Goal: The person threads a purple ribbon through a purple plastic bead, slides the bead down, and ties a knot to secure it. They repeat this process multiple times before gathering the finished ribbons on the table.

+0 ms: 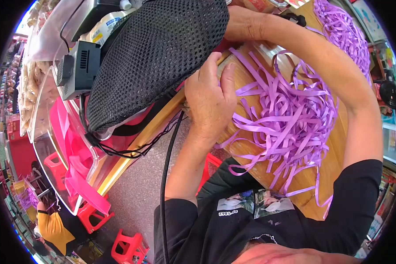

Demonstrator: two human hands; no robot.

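A loose heap of purple ribbon strips (290, 114) lies on a round wooden table (334, 145). My left hand (209, 97) rests back-up on the table's left edge, fingers together on the wood, beside the ribbons and touching a black mesh bag (158, 53). What lies under its palm is hidden. My right arm reaches over the ribbons to the far side. My right hand (242, 24) sits at the upper edge of the mesh bag, its fingers hidden behind it.
A second pile of purple ribbon (343, 31) lies at the table's far right. At left stand a clear plastic box with pink ribbon (70, 149) and a grey device (81, 68). A black cable (166, 167) hangs down. Red stools (127, 246) and a person in yellow (53, 226) are below.
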